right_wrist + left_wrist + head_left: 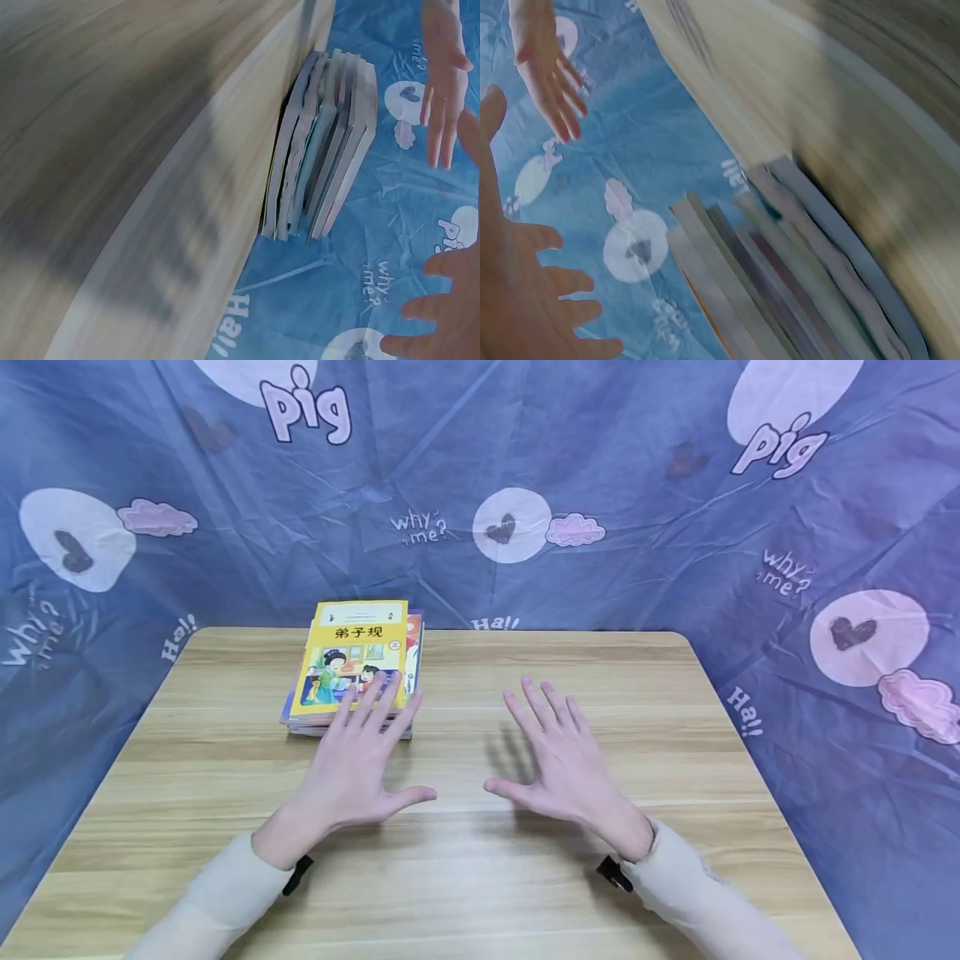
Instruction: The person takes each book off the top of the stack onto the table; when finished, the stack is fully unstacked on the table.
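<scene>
A stack of several books (352, 652) lies on the table at the back left, a yellow picture-covered one on top. The left hand (352, 768), fingers spread, is held over the near part of the stack in the head view and holds nothing. To its right the right hand (566, 768) hovers above the table, fingers also spread, thumb toward the left hand. In the left wrist view the page edges of the stack (780, 277) show beside the left hand (532, 292). The right wrist view shows the stack (322, 142) farther off, beyond the right hand (450, 300).
The light wood table (465, 877) has rounded back corners. Blue printed cloth (637, 560) hangs behind it and along both sides. Both forearms, in pale sleeves with a black strap piece at each wrist, reach in from the near edge.
</scene>
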`<state>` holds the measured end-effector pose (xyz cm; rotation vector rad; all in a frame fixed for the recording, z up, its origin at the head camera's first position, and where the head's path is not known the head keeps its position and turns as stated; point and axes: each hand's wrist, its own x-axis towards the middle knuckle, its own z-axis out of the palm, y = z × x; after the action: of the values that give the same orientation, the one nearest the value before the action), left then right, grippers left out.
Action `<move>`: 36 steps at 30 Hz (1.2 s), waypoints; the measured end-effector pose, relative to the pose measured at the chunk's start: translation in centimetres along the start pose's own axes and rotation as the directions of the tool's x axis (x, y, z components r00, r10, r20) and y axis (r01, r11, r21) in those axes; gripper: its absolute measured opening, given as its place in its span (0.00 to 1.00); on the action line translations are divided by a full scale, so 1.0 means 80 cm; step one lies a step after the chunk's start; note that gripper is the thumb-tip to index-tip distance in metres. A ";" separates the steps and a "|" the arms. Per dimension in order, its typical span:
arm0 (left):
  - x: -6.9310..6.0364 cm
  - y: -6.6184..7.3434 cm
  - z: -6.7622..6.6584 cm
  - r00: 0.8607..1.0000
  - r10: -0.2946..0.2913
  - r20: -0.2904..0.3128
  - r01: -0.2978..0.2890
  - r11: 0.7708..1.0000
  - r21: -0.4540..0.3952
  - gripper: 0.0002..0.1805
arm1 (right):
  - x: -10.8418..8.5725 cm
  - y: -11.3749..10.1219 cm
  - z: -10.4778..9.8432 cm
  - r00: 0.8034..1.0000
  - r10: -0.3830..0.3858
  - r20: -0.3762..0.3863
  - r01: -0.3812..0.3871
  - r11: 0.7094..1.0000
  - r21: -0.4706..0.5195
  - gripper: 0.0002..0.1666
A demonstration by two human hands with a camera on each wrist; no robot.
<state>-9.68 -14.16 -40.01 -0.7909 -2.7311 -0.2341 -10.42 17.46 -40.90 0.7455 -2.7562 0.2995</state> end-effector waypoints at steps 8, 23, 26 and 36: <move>-0.013 -0.038 -0.016 0.997 -0.080 -0.018 0.079 0.996 -0.049 0.63 | 0.020 -0.014 0.009 0.994 0.090 0.065 -0.105 0.948 0.302 0.60; -0.043 -0.118 -0.039 0.898 -0.433 0.074 0.430 0.831 -0.352 0.51 | 0.071 -0.041 0.049 0.936 0.287 0.205 -0.305 0.370 0.878 0.29; -0.049 -0.134 -0.034 0.862 -0.498 0.096 0.485 0.755 -0.441 0.47 | 0.081 -0.047 0.056 0.898 0.325 0.297 -0.374 0.208 0.904 0.26; -0.052 -0.167 -0.016 0.806 -0.589 0.062 0.486 0.598 -0.637 0.33 | 0.114 -0.056 0.077 0.797 0.317 0.513 -0.500 -0.131 0.856 0.28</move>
<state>-13.30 -27.66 -41.15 0.0007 -2.6470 -1.3446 -16.95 7.81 -43.34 -0.0999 -2.2934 2.6555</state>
